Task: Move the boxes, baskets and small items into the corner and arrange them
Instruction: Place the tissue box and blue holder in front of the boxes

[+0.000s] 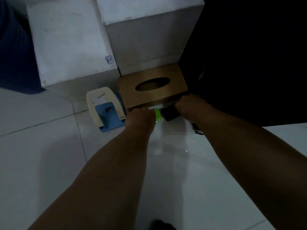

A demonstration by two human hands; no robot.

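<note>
A brown tissue box (pixel 152 87) with an oval slot sits on the floor against two white boxes, a larger one (pixel 69 45) on the left and a taller one (pixel 146 35) behind it. My left hand (pixel 141 116) grips the tissue box's near left corner. My right hand (pixel 191 105) grips its near right edge. Just in front of the box, between my hands, lie a small green item (pixel 157 114) and a small black item (pixel 170 112). A cream and blue hole punch (pixel 106 108) stands to the left of the tissue box.
A dark blue mesh basket (pixel 15 55) stands at the far left beside the larger white box. A dark wall or panel (pixel 249 63) fills the right side. Another small dark object (pixel 196 128) lies on the white floor tiles (pixel 41 155) by my right forearm.
</note>
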